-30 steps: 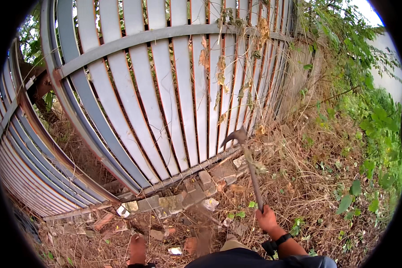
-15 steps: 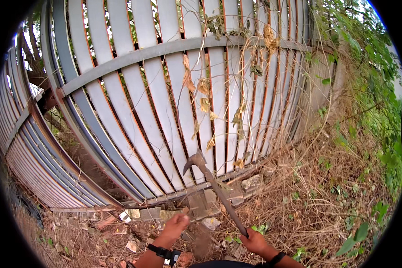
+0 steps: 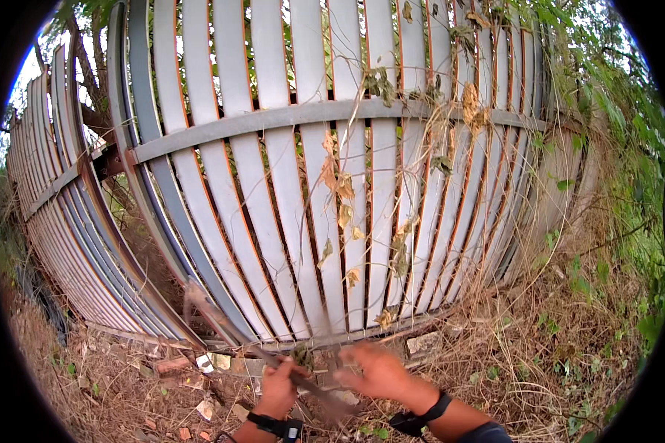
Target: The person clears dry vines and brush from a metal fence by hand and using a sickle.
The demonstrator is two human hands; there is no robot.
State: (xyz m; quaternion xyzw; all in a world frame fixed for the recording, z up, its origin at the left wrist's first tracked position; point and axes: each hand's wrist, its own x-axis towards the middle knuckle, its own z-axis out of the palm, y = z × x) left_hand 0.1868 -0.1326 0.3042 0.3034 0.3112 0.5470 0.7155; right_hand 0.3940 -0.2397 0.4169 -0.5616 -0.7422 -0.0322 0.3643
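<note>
My left hand (image 3: 279,387) is wrapped round the handle of a hook-headed tool (image 3: 314,390). The tool slants up and leftward, its blurred head (image 3: 192,297) in front of the fence's bottom left part. To its right, my right hand (image 3: 377,373) is raised with fingers apart and nothing plainly held in it. A smeared thin strip (image 3: 326,325) shows just beyond the right fingers; I cannot tell what it is. Both hands are in front of the foot of a grey slatted metal fence (image 3: 273,221).
Dry vines with withered leaves (image 3: 403,244) hang on the fence. Bricks (image 3: 172,365) and pale broken tile (image 3: 205,362) lie along its foot. Dry grass and stems (image 3: 524,347) cover the right side, with green leafy growth (image 3: 643,221) beyond. A gap between panels (image 3: 144,255) is at the left.
The hook-headed tool has passed from my right hand to my left, and its head has swung left and down. My right hand has let go and moved up and left. The view has shifted.
</note>
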